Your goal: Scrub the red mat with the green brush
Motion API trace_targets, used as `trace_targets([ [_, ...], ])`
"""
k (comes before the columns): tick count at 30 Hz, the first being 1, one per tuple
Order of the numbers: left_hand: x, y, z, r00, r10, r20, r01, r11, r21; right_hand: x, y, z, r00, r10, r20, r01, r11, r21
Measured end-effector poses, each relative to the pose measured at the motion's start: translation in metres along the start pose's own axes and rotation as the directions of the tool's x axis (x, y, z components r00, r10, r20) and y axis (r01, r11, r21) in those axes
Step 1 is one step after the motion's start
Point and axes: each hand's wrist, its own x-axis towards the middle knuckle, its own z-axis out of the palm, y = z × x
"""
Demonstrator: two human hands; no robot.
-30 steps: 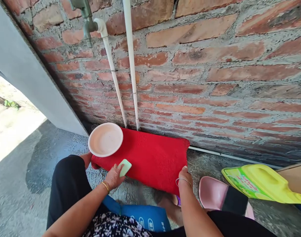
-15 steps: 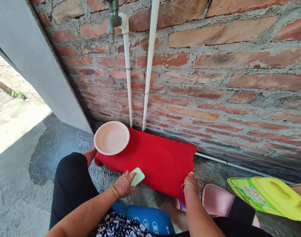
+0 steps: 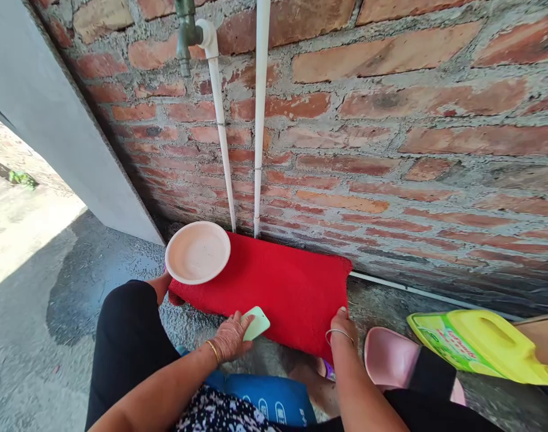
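Note:
A red towel-like cloth lies spread over a low, long support near the foot of the wall. My left hand is closed on a light green flat piece with rounded corners and a small hole, held at the cloth's near edge. Its underside is hidden, so its exact kind does not show. At the right end of the cloth, my right hand grips the edge with the thumb on top. On the cloth's left end stands a pale pink basin, its inside facing up.
A brick wall rises behind, with a tap and white pipes. To the right are a pink slipper and a yellow jug lying on its side. A grey panel leans at left, beside wet concrete.
My left hand, with the light green piece, has shifted slightly right along the cloth's near edge. My right hand still grips the cloth's right end. The whole view has shifted a little.

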Motion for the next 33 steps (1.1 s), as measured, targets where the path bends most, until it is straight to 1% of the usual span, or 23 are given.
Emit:
trace_targets([
  [2,0.004,-0.009,-0.015,0.989,-0.142,-0.046,0.142,0.99,0.003,0.0,0.0,0.001,1.0,0.002,-0.004,-0.003,1.0,-0.007],
  [3,0.006,-0.014,-0.025,0.967,-0.243,-0.082,0.244,0.97,-0.005,0.0,-0.001,0.001,1.0,0.004,-0.008,-0.004,1.0,-0.009],
  [6,0.014,-0.025,-0.052,0.852,-0.49,-0.186,0.49,0.87,-0.047,0.0,-0.001,0.0,1.0,0.0,-0.017,0.0,1.0,0.001],
  [8,0.019,-0.023,-0.057,0.807,-0.553,-0.207,0.553,0.831,-0.065,0.001,-0.001,0.0,1.0,-0.002,-0.017,0.002,1.0,0.011],
  [9,0.021,-0.019,-0.055,0.801,-0.563,-0.2,0.564,0.824,-0.062,0.002,0.0,0.0,1.0,-0.001,-0.017,0.001,1.0,0.013],
  [10,0.022,-0.012,-0.049,0.812,-0.555,-0.18,0.557,0.829,-0.047,0.003,0.0,0.0,1.0,0.001,-0.017,0.0,1.0,0.013],
  [11,0.023,-0.003,-0.039,0.84,-0.521,-0.152,0.525,0.851,-0.019,0.004,0.001,0.001,1.0,0.001,-0.018,-0.001,1.0,0.011],
  [13,0.022,0.017,-0.016,0.934,-0.354,-0.052,0.357,0.931,0.073,0.007,0.002,0.002,1.0,0.004,-0.024,-0.004,1.0,0.006],
  [14,0.021,0.027,-0.005,0.976,-0.216,0.016,0.213,0.971,0.108,0.008,0.002,0.003,1.0,0.004,-0.028,-0.004,1.0,0.006],
  [15,0.02,0.035,0.004,0.993,-0.079,0.085,0.069,0.991,0.119,0.01,0.002,0.003,1.0,0.005,-0.031,-0.004,1.0,0.008],
  [16,0.018,0.041,0.01,0.99,0.022,0.141,-0.039,0.992,0.118,0.011,0.003,0.004,1.0,0.002,-0.032,-0.002,1.0,0.011],
  [17,0.017,0.044,0.013,0.981,0.089,0.171,-0.109,0.988,0.112,0.011,0.003,0.004,1.0,-0.003,-0.031,0.003,1.0,0.014],
  [18,0.016,0.043,0.011,0.98,0.107,0.169,-0.126,0.987,0.105,0.011,0.004,0.004,1.0,-0.009,-0.028,0.009,1.0,0.016],
  [19,0.016,0.04,0.006,0.988,0.076,0.135,-0.09,0.991,0.099,0.011,0.004,0.004,1.0,-0.015,-0.023,0.015,1.0,0.017],
  [21,0.016,0.027,-0.011,0.995,-0.096,-0.002,0.096,0.993,0.067,0.01,0.004,0.003,1.0,-0.024,-0.013,0.024,1.0,0.018],
  [22,0.018,0.019,-0.021,0.976,-0.207,-0.073,0.21,0.977,0.034,0.009,0.004,0.002,1.0,-0.026,-0.009,0.026,0.999,0.019],
  [24,0.02,0.004,-0.038,0.903,-0.397,-0.164,0.394,0.918,-0.048,0.008,0.004,0.001,1.0,-0.025,-0.008,0.025,0.999,0.022],
  [26,0.023,-0.004,-0.046,0.841,-0.51,-0.18,0.498,0.86,-0.108,0.007,0.003,0.001,1.0,-0.023,-0.01,0.024,0.999,0.026],
  [27,0.023,-0.005,-0.045,0.828,-0.534,-0.173,0.521,0.846,-0.117,0.007,0.003,0.001,1.0,-0.023,-0.008,0.023,0.999,0.029],
  [28,0.023,-0.003,-0.04,0.832,-0.532,-0.159,0.521,0.847,-0.109,0.008,0.003,0.001,1.0,-0.02,-0.006,0.02,0.999,0.032],
  [30,0.02,0.007,-0.023,0.884,-0.454,-0.111,0.452,0.891,-0.042,0.01,0.004,0.002,1.0,-0.01,-0.01,0.01,0.999,0.034],
  [32,0.015,0.02,-0.002,0.96,-0.28,-0.013,0.281,0.959,0.049,0.013,0.005,0.004,1.0,-0.003,-0.014,0.003,0.999,0.032],
  [33,0.012,0.026,0.007,0.984,-0.177,0.037,0.174,0.982,0.074,0.014,0.005,0.005,1.0,-0.002,-0.016,0.003,1.0,0.028],
])
